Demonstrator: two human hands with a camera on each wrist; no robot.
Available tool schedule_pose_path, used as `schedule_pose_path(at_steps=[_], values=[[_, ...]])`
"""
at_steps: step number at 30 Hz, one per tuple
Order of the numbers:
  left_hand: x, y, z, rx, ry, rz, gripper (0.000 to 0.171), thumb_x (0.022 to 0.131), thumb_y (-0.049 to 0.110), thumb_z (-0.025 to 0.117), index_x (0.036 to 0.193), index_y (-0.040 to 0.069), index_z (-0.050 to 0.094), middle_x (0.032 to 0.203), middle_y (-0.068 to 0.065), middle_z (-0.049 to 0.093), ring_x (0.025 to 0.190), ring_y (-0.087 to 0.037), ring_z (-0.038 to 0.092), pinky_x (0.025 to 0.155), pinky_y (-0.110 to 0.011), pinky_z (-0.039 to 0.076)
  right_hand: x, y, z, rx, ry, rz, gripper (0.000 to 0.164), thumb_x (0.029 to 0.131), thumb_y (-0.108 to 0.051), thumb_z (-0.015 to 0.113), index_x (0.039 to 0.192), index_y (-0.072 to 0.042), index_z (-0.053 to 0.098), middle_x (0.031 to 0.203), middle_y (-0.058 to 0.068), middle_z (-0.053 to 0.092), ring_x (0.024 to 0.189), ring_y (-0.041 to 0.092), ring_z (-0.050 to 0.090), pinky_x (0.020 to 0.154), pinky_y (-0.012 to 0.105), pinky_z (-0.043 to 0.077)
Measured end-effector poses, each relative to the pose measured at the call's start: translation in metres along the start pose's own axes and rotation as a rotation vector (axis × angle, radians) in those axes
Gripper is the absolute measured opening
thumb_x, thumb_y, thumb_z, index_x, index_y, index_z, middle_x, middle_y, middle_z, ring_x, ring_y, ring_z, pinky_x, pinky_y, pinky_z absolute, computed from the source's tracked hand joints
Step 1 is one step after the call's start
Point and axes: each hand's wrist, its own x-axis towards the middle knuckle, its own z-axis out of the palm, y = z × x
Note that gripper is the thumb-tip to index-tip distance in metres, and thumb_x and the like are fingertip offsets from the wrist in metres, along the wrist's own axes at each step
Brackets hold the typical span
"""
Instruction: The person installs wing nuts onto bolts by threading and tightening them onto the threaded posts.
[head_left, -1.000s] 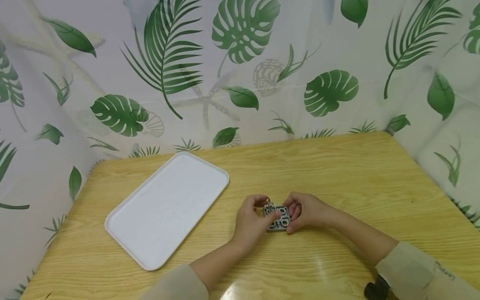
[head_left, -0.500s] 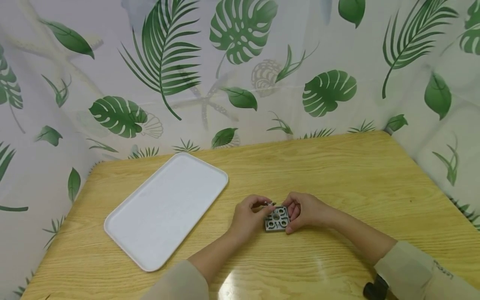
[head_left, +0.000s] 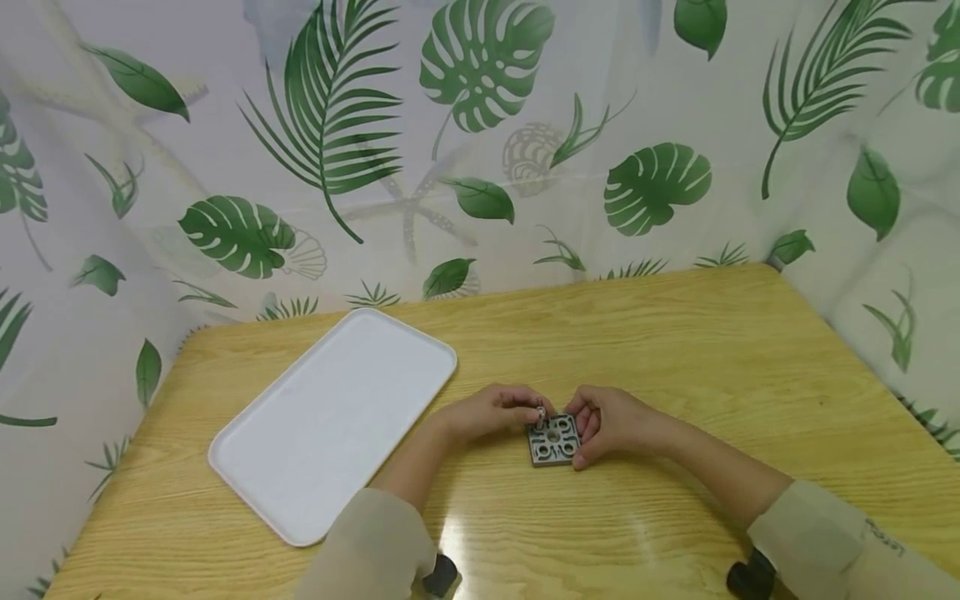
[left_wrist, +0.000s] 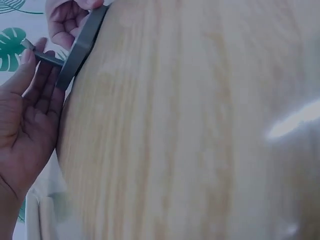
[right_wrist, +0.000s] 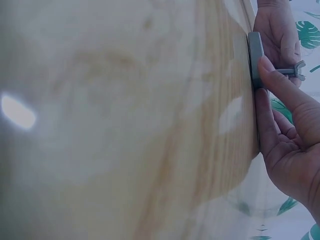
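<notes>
A square grey metal plate (head_left: 553, 448) with several round holes lies on the table, its recessed face up. My right hand (head_left: 617, 421) grips its right edge, the thumb at the near corner and the fingers at the far side. A wing screw (right_wrist: 286, 71) stands upright from the plate's far left corner, its winged head away from the plate. My left hand (head_left: 487, 412) pinches this screw between thumb and fingers. From the side, the left wrist view shows the screw's shank (left_wrist: 49, 58) meeting the plate. How deep it sits is hidden.
A white rectangular tray (head_left: 330, 425) lies at an angle on the left of the wooden table (head_left: 675, 350). Leaf-patterned cloth (head_left: 570, 200) hangs behind and at both sides. Dark wrist camera parts (head_left: 752, 575) show under the sleeves.
My left hand has turned about the screw, its wrist and forearm swinging left and away. The screw, tilted half a second ago, is now upright. My right hand and the plate have stayed nearly still.
</notes>
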Motion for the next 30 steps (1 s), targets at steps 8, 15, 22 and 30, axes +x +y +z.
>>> schedule_pose_path(at_steps=[8,15,22,30], values=[[-0.01,-0.009,0.015,-0.059,0.279,-0.037,0.048,0.082,0.006,0.073,0.127,0.003,0.056,0.13,-0.011,0.057,0.121,-0.022,0.054,0.099,-0.027,0.043,0.001,0.0,0.004,0.022,-0.016,-0.015,0.061,0.063,-0.009,0.087,0.11,0.009,0.052,0.087,0.01,0.059,0.074,0.018,0.06,0.066,0.024,0.053],[-0.015,-0.004,0.065,0.069,0.828,-0.008,0.047,0.069,0.022,0.085,0.108,0.01,0.062,0.106,-0.001,0.063,0.102,-0.016,0.057,0.093,-0.03,0.046,0.001,-0.001,0.004,0.001,0.003,-0.02,0.061,0.062,-0.008,0.088,0.109,0.008,0.052,0.086,0.009,0.059,0.074,0.017,0.061,0.065,0.024,0.053],[-0.007,0.003,0.091,0.094,0.968,0.099,0.038,0.074,0.023,0.082,0.101,0.009,0.061,0.102,0.0,0.062,0.096,-0.013,0.058,0.087,-0.028,0.049,0.0,0.0,0.002,-0.003,0.006,-0.022,0.061,0.063,-0.009,0.087,0.11,0.008,0.052,0.086,0.009,0.06,0.074,0.018,0.061,0.065,0.024,0.053],[-0.005,0.0,0.083,0.034,0.925,0.167,0.024,0.079,0.021,0.077,0.095,0.008,0.065,0.094,-0.003,0.066,0.089,-0.013,0.063,0.08,-0.023,0.052,0.0,0.001,0.001,-0.012,0.014,-0.018,0.061,0.062,-0.01,0.088,0.109,0.007,0.053,0.085,0.009,0.06,0.073,0.016,0.061,0.065,0.024,0.053]])
